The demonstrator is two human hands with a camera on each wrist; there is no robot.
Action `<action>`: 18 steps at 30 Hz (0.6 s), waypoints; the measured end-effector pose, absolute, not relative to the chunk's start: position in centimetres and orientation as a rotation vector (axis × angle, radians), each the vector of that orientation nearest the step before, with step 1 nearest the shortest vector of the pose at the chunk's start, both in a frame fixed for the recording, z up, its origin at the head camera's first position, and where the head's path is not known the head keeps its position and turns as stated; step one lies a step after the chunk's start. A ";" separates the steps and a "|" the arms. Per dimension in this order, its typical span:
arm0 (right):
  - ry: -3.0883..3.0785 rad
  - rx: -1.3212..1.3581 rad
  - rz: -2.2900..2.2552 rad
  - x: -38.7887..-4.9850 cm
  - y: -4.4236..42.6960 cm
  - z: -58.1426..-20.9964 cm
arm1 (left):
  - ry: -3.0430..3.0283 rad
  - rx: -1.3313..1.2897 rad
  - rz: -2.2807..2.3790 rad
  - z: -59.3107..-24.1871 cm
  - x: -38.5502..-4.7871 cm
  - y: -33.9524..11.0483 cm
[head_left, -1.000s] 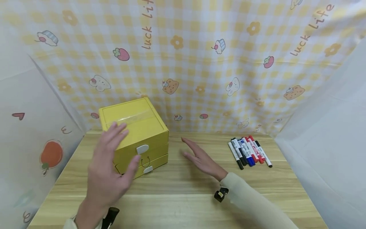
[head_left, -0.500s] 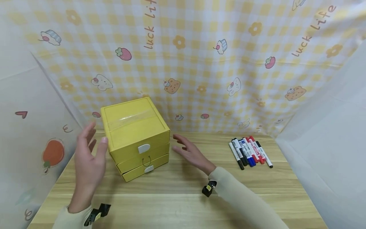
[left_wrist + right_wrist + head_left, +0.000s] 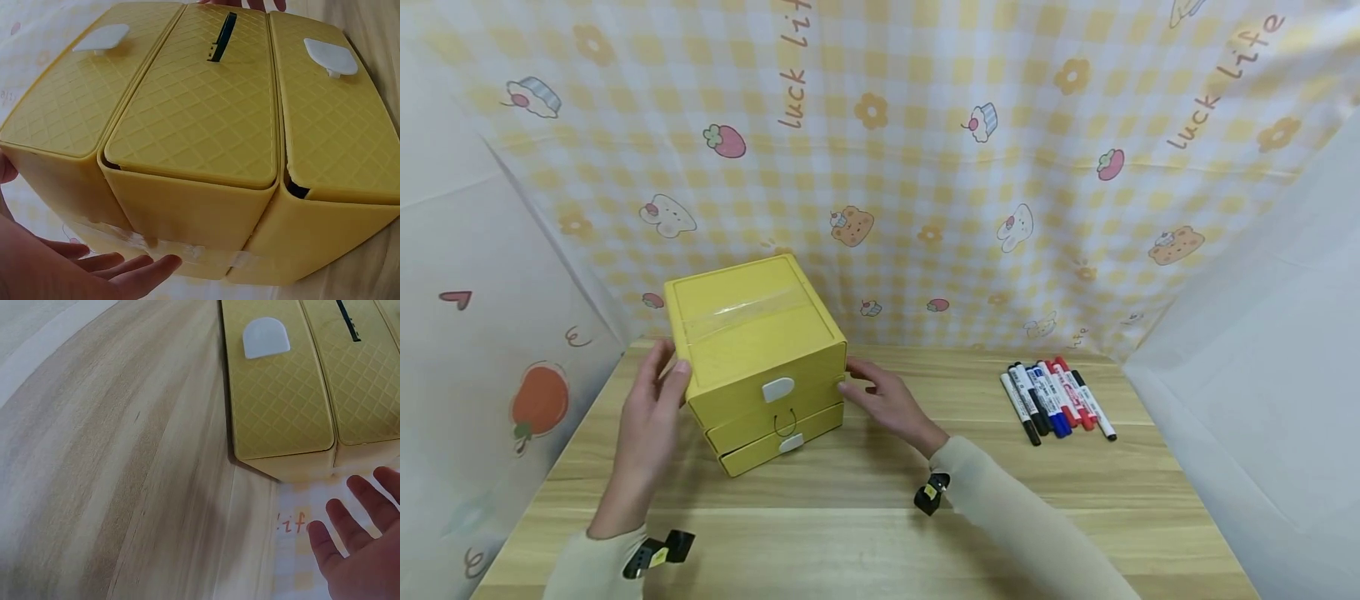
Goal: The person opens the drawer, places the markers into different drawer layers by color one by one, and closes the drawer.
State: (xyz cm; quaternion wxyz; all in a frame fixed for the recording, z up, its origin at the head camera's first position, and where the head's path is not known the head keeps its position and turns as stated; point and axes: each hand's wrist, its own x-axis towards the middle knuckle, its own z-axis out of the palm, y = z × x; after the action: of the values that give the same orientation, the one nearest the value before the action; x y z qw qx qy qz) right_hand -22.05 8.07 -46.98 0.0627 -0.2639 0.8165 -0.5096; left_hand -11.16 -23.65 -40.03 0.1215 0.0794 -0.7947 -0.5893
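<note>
A yellow drawer box (image 3: 752,329) with three stacked drawers stands on the table at left, clear tape (image 3: 737,310) across its top. White tabs mark the top and bottom drawers; a dark loop handle (image 3: 224,37) is on the middle one. At the box's left side is my left hand (image 3: 647,425), its fingers partly hidden behind the edge. In the left wrist view those fingers (image 3: 147,275) lie extended along the taped side. My right hand (image 3: 891,404) is at the box's right side, fingers extended and spread in the right wrist view; whether they touch it is unclear.
Several markers (image 3: 1052,398) with black, blue and red caps lie side by side on the wooden table (image 3: 880,533) at right. Behind hangs a yellow-checked cloth (image 3: 925,183). Pale cloth sheets (image 3: 1262,350) border both sides.
My left hand has moved from in front of the box to its left side. My right hand has moved left, up to the box's right side. Box and markers stay put.
</note>
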 end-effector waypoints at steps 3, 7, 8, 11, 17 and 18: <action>2.509 -0.800 -1.534 -22.2 8.0 -47.2 | -2.338 0.229 -1.722 -40.1 -11.2 -23.7; 2.555 -0.807 -1.523 -22.1 7.8 -47.2 | -2.385 0.229 -1.739 -40.2 -11.4 -23.9; 2.564 -0.811 -1.518 -22.1 7.8 -47.2 | -2.392 0.220 -1.744 -40.3 -11.4 -23.9; 2.583 -0.834 -1.509 -22.0 7.8 -47.1 | -2.399 0.185 -1.750 -40.3 -11.4 -23.9; 2.607 -0.847 -1.491 -21.9 7.7 -47.0 | -2.409 0.129 -1.691 -40.3 -11.4 -23.9; 2.608 -0.846 -1.490 -21.9 7.7 -47.0 | -2.411 0.128 -1.690 -40.3 -11.4 -23.9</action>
State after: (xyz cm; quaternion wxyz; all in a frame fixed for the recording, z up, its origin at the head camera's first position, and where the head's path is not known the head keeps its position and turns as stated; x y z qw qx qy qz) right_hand -21.90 7.67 -46.99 0.0104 -0.2710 0.8357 -0.4775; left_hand -11.41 -23.87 -40.31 0.0973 0.0434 -0.8142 -0.5707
